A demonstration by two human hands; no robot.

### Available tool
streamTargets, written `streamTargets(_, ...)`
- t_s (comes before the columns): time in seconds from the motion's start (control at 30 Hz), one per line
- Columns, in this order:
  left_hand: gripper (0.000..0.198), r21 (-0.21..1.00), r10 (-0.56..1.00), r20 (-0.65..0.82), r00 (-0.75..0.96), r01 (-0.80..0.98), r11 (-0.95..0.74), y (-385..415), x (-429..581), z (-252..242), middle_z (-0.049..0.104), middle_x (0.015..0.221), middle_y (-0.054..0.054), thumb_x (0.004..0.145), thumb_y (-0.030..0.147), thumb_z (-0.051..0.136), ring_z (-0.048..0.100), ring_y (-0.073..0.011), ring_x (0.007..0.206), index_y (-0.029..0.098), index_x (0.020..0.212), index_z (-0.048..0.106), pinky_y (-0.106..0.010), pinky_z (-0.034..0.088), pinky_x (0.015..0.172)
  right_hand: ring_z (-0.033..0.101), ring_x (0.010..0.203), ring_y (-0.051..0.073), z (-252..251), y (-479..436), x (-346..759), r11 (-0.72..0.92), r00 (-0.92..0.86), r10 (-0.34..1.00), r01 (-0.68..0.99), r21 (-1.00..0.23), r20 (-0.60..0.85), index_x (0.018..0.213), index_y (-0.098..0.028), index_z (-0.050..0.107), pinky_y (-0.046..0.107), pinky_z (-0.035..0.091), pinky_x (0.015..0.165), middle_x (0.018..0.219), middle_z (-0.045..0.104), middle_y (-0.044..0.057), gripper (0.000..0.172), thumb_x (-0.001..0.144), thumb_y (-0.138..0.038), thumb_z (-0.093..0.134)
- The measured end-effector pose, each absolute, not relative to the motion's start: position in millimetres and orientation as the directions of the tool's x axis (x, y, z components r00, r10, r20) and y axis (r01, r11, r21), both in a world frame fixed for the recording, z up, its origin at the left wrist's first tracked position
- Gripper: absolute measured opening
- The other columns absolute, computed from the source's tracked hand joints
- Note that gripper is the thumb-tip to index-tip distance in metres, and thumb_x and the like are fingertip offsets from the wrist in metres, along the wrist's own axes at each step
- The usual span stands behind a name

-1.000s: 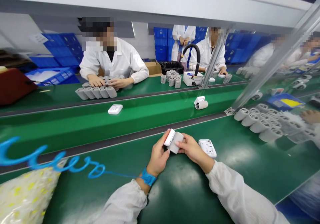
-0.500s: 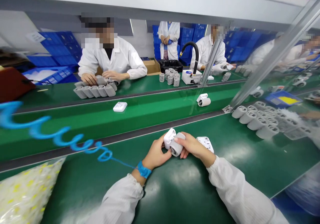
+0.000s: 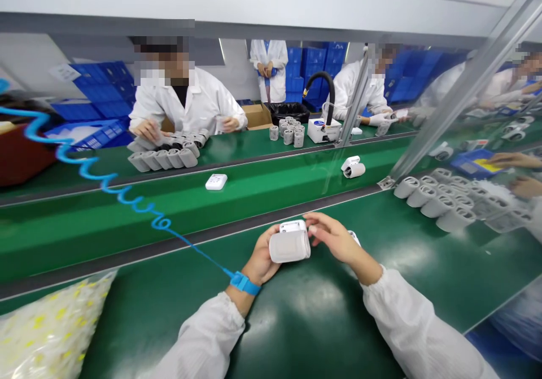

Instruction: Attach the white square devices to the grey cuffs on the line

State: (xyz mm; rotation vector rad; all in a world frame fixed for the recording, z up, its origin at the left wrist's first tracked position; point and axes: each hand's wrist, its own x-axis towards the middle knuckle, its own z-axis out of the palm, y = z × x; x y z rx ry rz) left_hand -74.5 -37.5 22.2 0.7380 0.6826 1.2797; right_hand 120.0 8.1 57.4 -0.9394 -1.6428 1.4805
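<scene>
The left hand [image 3: 261,256] has hold of a white plastic unit with a grey cylindrical sleeve [image 3: 289,248], cupping it from behind over the green bench [image 3: 423,255]; the right hand [image 3: 336,238] stands open just beside it, not touching.

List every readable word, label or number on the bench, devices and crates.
No readable text found.
White paper sheet by blue plastic crates: too small and blurred to read.
White cylindrical plastic housing in the left hand: no marking visible.
White rectangular device on green belt: too small to read.
</scene>
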Motion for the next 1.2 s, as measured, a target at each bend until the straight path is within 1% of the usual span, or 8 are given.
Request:
streamTargets(0.1, 0.046, 0.733, 0.978, -0.078, 0.192, -0.654, 0.187, -39.1, -74.5, 24.1, 0.072, 0.107, -0.012, 0.070, 0.021, 0.080, 0.070, -0.0262, 0.088, 0.016, 0.113, 0.064, -0.037, 0.058, 0.074, 0.063, 0.094, 0.017, 59.4, 3.4, 116.6, 0.071, -0.543, 0.835, -0.056, -0.996, 0.090, 0.126, -0.025, 0.058, 0.029, 0.058, 0.073, 0.120, 0.061, 0.007, 0.049, 0.080, -0.029, 0.074)
streamTargets(0.23, 0.049, 0.711, 0.977, -0.083, 0.197, -0.675, 0.196, -39.1, -74.4, 20.7, 0.071, 0.105, -0.011, 0.066, 0.013, 0.081, 0.069, -0.0245, 0.088, 0.015, 0.111, 0.063, -0.035, 0.057, 0.077, 0.063, 0.094, 0.020, 55.5, 2.2, 115.3, -0.042, -0.575, 0.818, -0.071, -0.997, 0.006, 0.127, -0.026, 0.057, 0.026, 0.058, 0.060, 0.116, 0.062, 0.008, 0.054, 0.076, -0.023, 0.076)
streamTargets(0.4, 0.047, 0.716, 0.983, -0.074, 0.168, -0.677, 0.170, -38.2, -75.2, 15.8, 0.072, 0.097, -0.008, 0.063, 0.011, 0.082, 0.069, -0.0217, 0.084, 0.016, 0.106, 0.063, -0.032, 0.055, 0.076, 0.069, 0.083, 0.019, 52.1, 7.9, 119.6, -0.145, -0.622, 0.781, -0.086, -0.986, -0.060, 0.129, -0.026, 0.057, 0.031, 0.061, 0.061, 0.108, 0.067, 0.007, 0.050, 0.082, -0.029, 0.072)
streamTargets(0.53, 0.052, 0.737, 0.982, -0.094, 0.163, -0.652, 0.178, -39.8, -73.4, 15.2, 0.072, 0.100, -0.009, 0.061, 0.013, 0.085, 0.069, -0.0209, 0.081, 0.016, 0.107, 0.061, -0.030, 0.055, 0.072, 0.069, 0.093, 0.023, 50.8, 8.7, 119.0, -0.109, -0.608, 0.793, -0.064, -0.992, -0.048, 0.124, -0.025, 0.057, 0.027, 0.060, 0.059, 0.107, 0.067, 0.006, 0.057, 0.071, -0.017, 0.078)
streamTargets(0.7, 0.059, 0.818, 0.987, -0.081, 0.136, -0.557, 0.144, -43.1, -70.0, 11.3, 0.072, 0.092, -0.004, 0.056, 0.015, 0.089, 0.068, -0.0169, 0.070, 0.019, 0.106, 0.057, -0.024, 0.052, 0.062, 0.066, 0.110, 0.025, 46.4, 8.7, 121.0, -0.061, -0.656, 0.754, -0.001, -0.998, -0.045, 0.123, -0.024, 0.054, 0.032, 0.059, 0.079, 0.118, 0.068, 0.007, 0.062, 0.067, -0.007, 0.074)
streamTargets(0.9, 0.052, 0.974, 0.967, -0.077, 0.244, -0.188, 0.125, -47.7, -82.1, 10.3, 0.074, 0.099, -0.009, 0.063, 0.015, 0.084, 0.072, -0.0211, 0.085, 0.018, 0.108, 0.057, -0.026, 0.054, 0.070, 0.066, 0.114, 0.025, 33.3, -4.6, 131.4, 0.050, -0.692, 0.722, 0.086, -0.995, -0.024, 0.139, -0.024, 0.048, 0.041, 0.054, 0.096, 0.128, 0.065, 0.009, 0.060, 0.082, -0.013, 0.061)
streamTargets(1.1, 0.040, 0.996, 0.985, -0.021, 0.170, -0.086, 0.036, -59.3, -80.7, 13.2, 0.074, 0.101, -0.010, 0.069, 0.014, 0.076, 0.073, -0.0209, 0.084, 0.018, 0.105, 0.058, -0.027, 0.055, 0.070, 0.062, 0.117, 0.024, 16.2, -16.2, 129.6, 0.408, -0.676, 0.719, 0.222, -0.886, 0.162, 0.150, -0.028, 0.037, 0.042, 0.050, 0.099, 0.138, 0.058, 0.010, 0.066, 0.088, -0.011, 0.051)
streamTargets(1.2, 0.041, 0.998, 0.995, 0.015, 0.096, -0.058, -0.009, -62.9, -73.4, 13.6, 0.075, 0.100, -0.010, 0.067, 0.013, 0.077, 0.073, -0.0218, 0.084, 0.018, 0.103, 0.058, -0.027, 0.056, 0.069, 0.061, 0.118, 0.024, 11.4, -17.8, 126.4, 0.462, -0.644, 0.733, 0.236, -0.855, 0.218, 0.149, -0.027, 0.038, 0.041, 0.050, 0.099, 0.138, 0.059, 0.010, 0.064, 0.088, -0.011, 0.050)
